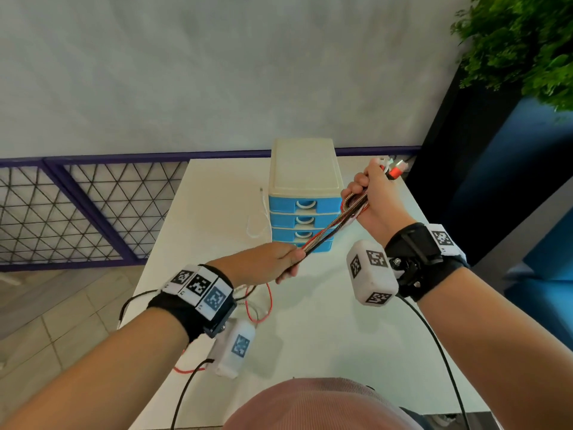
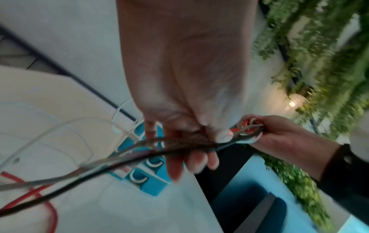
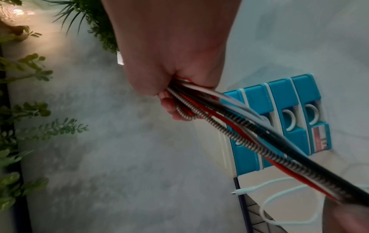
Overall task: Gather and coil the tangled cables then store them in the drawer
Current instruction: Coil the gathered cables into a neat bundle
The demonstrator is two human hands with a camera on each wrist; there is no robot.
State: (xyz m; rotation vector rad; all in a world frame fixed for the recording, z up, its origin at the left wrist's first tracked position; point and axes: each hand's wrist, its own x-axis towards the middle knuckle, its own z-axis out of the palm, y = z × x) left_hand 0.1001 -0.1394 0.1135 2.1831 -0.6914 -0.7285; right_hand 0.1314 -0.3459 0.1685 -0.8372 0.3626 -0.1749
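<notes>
Head view shows the cable bundle (image 1: 328, 228) stretched above the counter (image 1: 325, 321), right hand (image 1: 372, 197) fisted round one end, left hand (image 1: 273, 259) pinching the other; coiling unfinished, a white cable (image 1: 259, 221) uncollected, drawers (image 1: 299, 221) closed.

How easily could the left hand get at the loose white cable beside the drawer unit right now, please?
Probably not right away: the left hand is pinching the cable bundle. Freed, its path to the white cable looks open.
</notes>
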